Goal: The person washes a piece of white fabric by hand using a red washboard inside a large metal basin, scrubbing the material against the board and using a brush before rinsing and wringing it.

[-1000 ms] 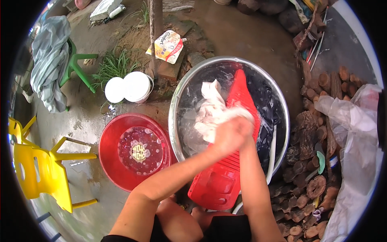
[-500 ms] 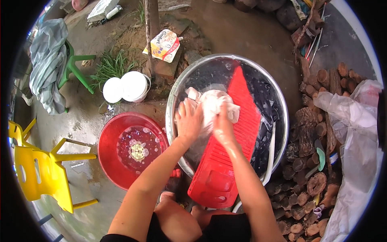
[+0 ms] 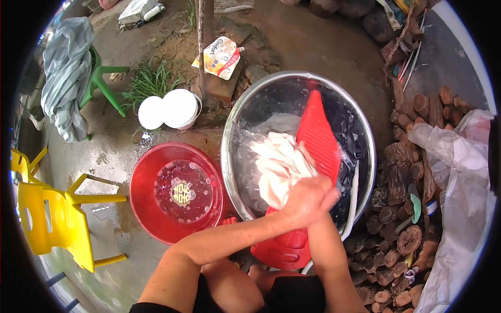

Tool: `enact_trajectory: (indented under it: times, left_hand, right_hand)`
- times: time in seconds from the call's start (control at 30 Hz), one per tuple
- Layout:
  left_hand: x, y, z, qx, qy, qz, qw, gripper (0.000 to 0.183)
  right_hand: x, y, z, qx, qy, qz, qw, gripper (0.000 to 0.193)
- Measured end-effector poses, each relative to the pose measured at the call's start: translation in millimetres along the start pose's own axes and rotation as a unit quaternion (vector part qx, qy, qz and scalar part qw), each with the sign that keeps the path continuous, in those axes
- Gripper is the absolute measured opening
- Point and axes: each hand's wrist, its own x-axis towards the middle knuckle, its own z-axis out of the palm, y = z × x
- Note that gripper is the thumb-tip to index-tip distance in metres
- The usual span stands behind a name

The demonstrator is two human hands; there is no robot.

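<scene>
A wet, pale cream-pink cloth [image 3: 282,161] lies bunched over the middle of a red washboard [image 3: 322,138], which leans inside a large metal basin [image 3: 225,148]. My left hand [image 3: 309,201] crosses over my right wrist above the washboard; its fingers are blurred and partly hidden. Of my right hand [image 3: 309,158], mostly covered by the left one, some fingers show against the cloth's right edge, seemingly gripping it. Dark wet fabric [image 3: 348,128] lies in the basin to the right of the board.
Left of the basin stands a red tub [image 3: 141,206] with sudsy water. Beyond are a white bucket [image 3: 180,108], a soft pouch [image 3: 219,57], a green stool [image 3: 96,86] and yellow chairs [image 3: 55,219]. Stacked logs [image 3: 409,240] line the right side. A white hose [image 3: 353,201] hangs over the rim.
My left hand has moved off the cloth, rightward and nearer, across my right wrist. The cloth has shifted nearer and spread out. The view has shifted slightly.
</scene>
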Motion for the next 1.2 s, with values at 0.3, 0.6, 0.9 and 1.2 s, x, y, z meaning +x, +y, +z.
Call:
enact_trajectory:
  times: [0.3,0.6,0.9,1.2]
  left_hand:
    - [8.3,-164.4,-50.4,-0.211,0.186,-0.229,0.932,0.024]
    - [-18.3,15.1,-28.9,-0.008,-0.078,0.1,0.992,0.023]
    - [16.6,70.9,-16.1,0.296,-0.082,0.204,0.929,0.012]
    - [56.7,17.6,-34.7,0.111,-0.034,-0.027,0.993,0.033]
  right_hand:
    - [-20.3,33.7,-0.8,0.049,-0.001,-0.011,0.999,0.041]
    - [-81.6,36.9,19.5,-0.012,0.188,-0.175,0.967,0.051]
    - [-105.6,7.4,56.2,-0.233,0.259,-0.38,0.857,0.038]
    - [-189.2,-41.7,65.1,-0.464,0.325,-0.361,0.741,0.024]
